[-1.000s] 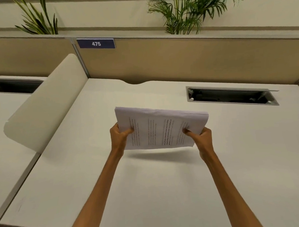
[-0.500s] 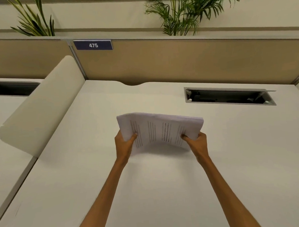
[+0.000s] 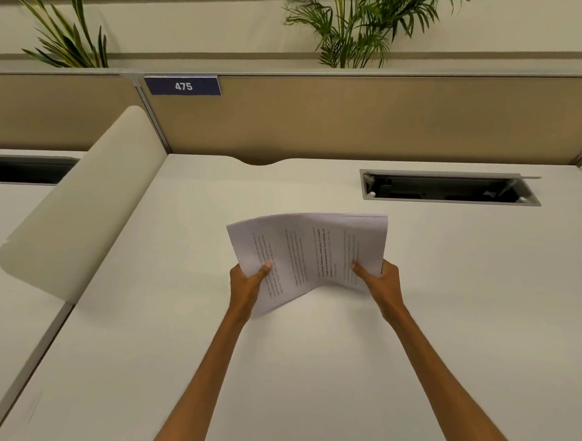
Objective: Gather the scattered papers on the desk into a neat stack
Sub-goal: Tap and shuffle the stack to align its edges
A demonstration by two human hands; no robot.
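A stack of white printed papers [image 3: 312,249] is held over the middle of the white desk [image 3: 323,369]. My left hand [image 3: 247,284] grips its left near corner, thumb on top. My right hand [image 3: 379,281] grips the right near corner the same way. The sheets bow upward between the hands, and the near edge dips toward the desk surface. Whether the far edge touches the desk I cannot tell.
An open cable tray [image 3: 448,188] is cut into the desk at the back right. A rounded beige divider [image 3: 82,209] stands along the left edge. A tan partition [image 3: 362,117] with a blue "475" label [image 3: 183,86] closes the back; plants stand behind it.
The stack has come down from upright, well above the desk, to lie tilted and low over it. The papers now buckle in the middle as both hands press inward.
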